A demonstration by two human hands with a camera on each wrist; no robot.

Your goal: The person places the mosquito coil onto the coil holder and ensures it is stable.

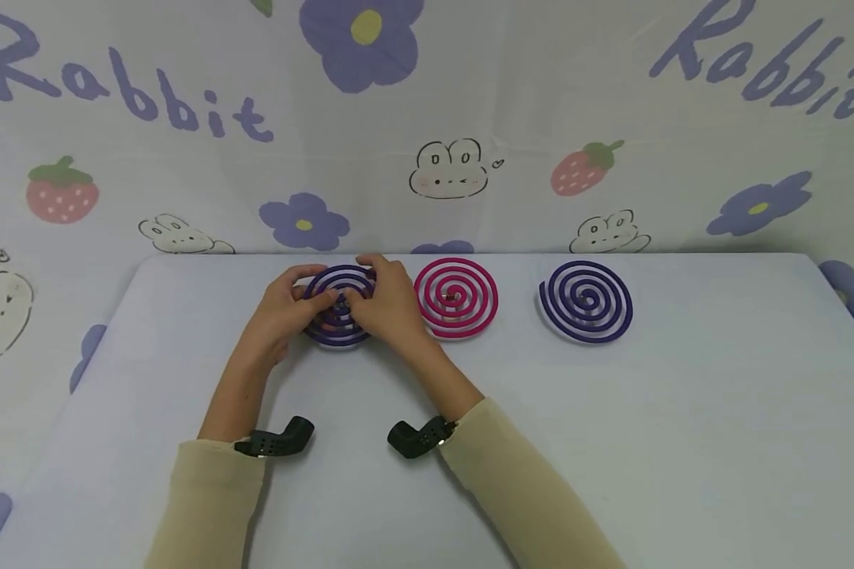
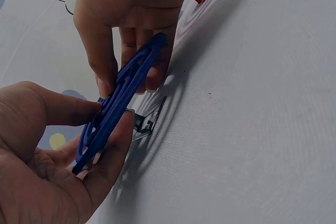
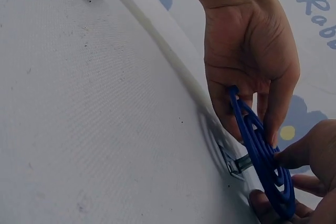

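A dark blue mosquito coil [image 1: 340, 340] is at the left of the row, held between both hands. My left hand [image 1: 282, 307] pinches its left side, thumb on top and fingers beneath, as the left wrist view shows. My right hand [image 1: 391, 304] grips the opposite side, its thumb pressed near the middle of the spiral. Below the coil, a small metal stand [image 3: 233, 165] rests on the white table; in the wrist views the coil is raised above the tabletop. Fingers hide parts of the coil's rim and centre.
Right of the hands, a pink mosquito coil [image 1: 456, 328] sits raised on a metal stand. Farther right is another dark blue coil [image 1: 587, 330]. The white table [image 1: 655, 442] meets a printed cloth [image 1: 519, 87] at its back edge.
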